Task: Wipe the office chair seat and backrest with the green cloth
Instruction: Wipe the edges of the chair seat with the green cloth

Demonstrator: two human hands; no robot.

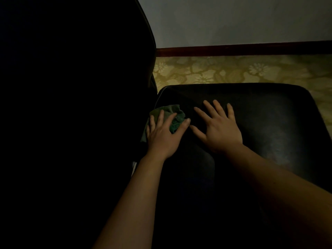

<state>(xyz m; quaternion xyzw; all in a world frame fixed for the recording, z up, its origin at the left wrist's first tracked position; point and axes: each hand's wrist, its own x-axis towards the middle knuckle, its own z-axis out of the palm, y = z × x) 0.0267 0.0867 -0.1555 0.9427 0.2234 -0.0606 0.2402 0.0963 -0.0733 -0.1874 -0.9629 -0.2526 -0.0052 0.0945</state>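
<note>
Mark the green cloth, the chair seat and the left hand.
green cloth (pixel 172 109), head view, upper fold.
chair seat (pixel 269 123), head view, bare top surface.
left hand (pixel 161 136), head view, back of hand.

No text, label or number is readable anywhere.

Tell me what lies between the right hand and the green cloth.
In the head view, only the thumb of the left hand and a strip of bare black seat separate the green cloth from the right hand.
</note>
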